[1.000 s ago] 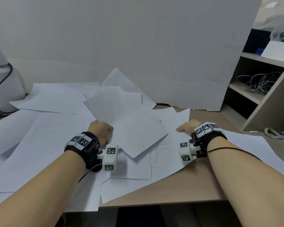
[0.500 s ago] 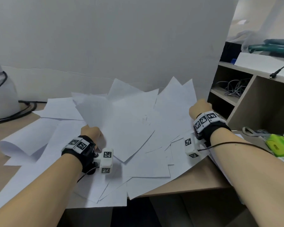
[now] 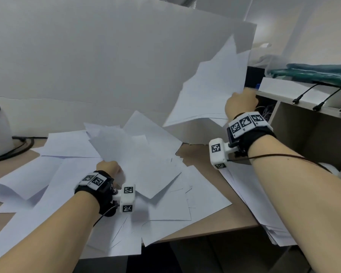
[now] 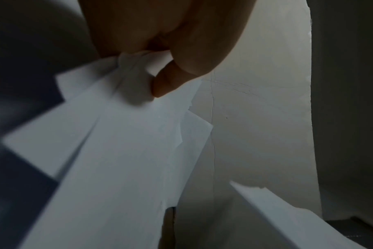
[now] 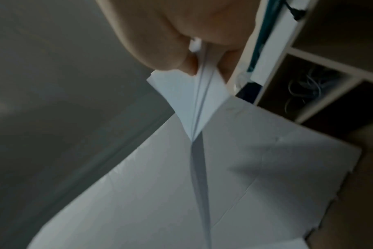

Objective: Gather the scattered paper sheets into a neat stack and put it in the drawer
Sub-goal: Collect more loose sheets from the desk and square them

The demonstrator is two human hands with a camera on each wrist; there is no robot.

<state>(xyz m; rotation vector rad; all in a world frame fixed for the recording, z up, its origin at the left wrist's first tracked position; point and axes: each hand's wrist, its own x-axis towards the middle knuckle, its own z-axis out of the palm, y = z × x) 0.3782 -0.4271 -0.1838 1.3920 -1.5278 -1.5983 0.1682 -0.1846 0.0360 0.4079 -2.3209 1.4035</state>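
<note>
- Right now paper sheets [image 3: 150, 174] are split three ways: a loose overlapping spread on the desk [image 3: 201, 156], a bunch pinched by the left hand [image 3: 108, 168], and a lifted bunch [image 3: 211, 89] in the right hand [image 3: 240, 103].
- Right hand: thumb and fingers [image 5: 230, 65] clamp one corner of several sheets. The rest fans up and away, in front of the white backboard [image 3: 106, 56], well off the desk. Edges are not aligned.
- Left hand: thumb [image 4: 170, 80] and fingers are closed on a crumpled corner of a few sheets, low over the spread. The corner is bunched in the grip, so expect creases.
- More sheets hang off the desk edge under the right forearm [image 3: 264, 209], and one at far left is curled [image 3: 10, 192].
- Step in hand, my read: collecting bunches, stack not formed yet, early in the task.
- To do it well: bring the right bunch onto the left one, shift both grips from corners to long edges, then tap the edges on the desk to square them up.
- Ease the left pinch, since flat sheets stack better than crumpled ones.
- Sweep in the overhanging sheets before they slide off.
- No drawer identifiable in any view; only an open shelf unit [image 3: 303, 123] with cables [image 5: 309, 89] to the right.
</note>
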